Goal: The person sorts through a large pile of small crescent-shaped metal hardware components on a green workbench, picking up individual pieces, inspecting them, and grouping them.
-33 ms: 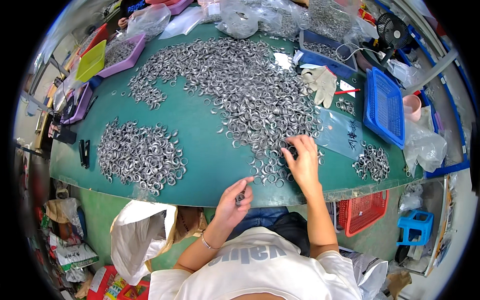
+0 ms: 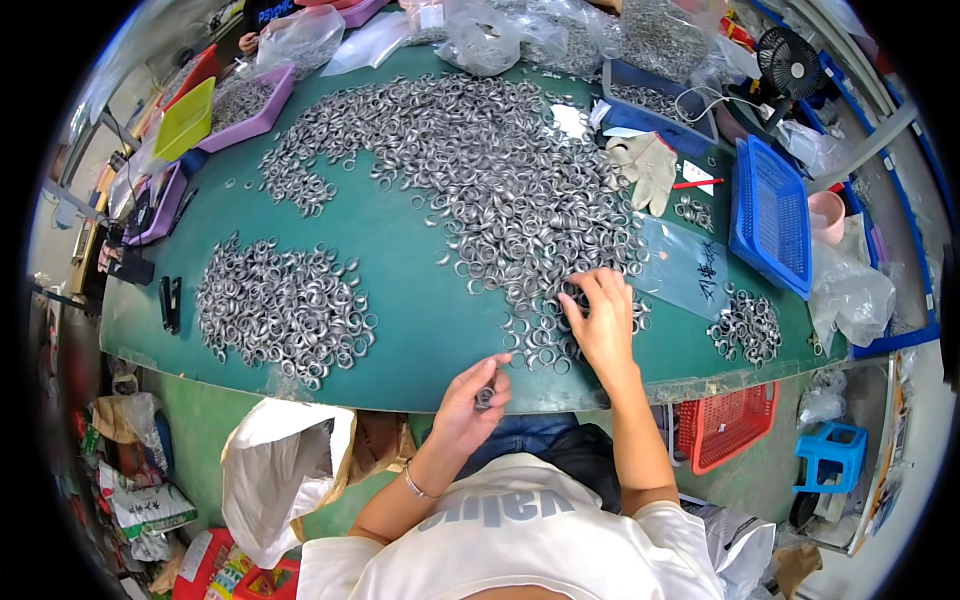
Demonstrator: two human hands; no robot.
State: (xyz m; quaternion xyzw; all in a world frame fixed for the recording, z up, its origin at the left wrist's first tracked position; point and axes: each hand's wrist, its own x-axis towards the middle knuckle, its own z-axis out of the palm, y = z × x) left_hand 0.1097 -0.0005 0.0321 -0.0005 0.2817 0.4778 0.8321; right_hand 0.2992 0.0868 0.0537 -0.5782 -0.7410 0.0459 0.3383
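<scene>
My left hand (image 2: 470, 405) is at the table's near edge, palm turned up, with its fingers curled around a few small grey metal rings (image 2: 484, 397). My right hand (image 2: 605, 325) reaches into the near end of a large heap of metal rings (image 2: 510, 180). Its thumb and fingertips come together around a ring there, partly hidden by the fingers. Several loose rings (image 2: 540, 345) lie flat between the two hands. A separate pile of rings (image 2: 285, 310) lies on the left, and a smaller pile (image 2: 745, 328) on the right.
On the green table (image 2: 420, 340) are a clear plastic bag (image 2: 685, 265), work gloves (image 2: 645, 170), a red pen (image 2: 697, 183) and stacked blue baskets (image 2: 768, 215). A black clip-like tool (image 2: 170, 305) lies at left. Below stand a white sack (image 2: 270, 480) and a red basket (image 2: 730, 425).
The whole view has shifted very slightly. Both hands stay in nearly the same places, with the right fingers still among the rings.
</scene>
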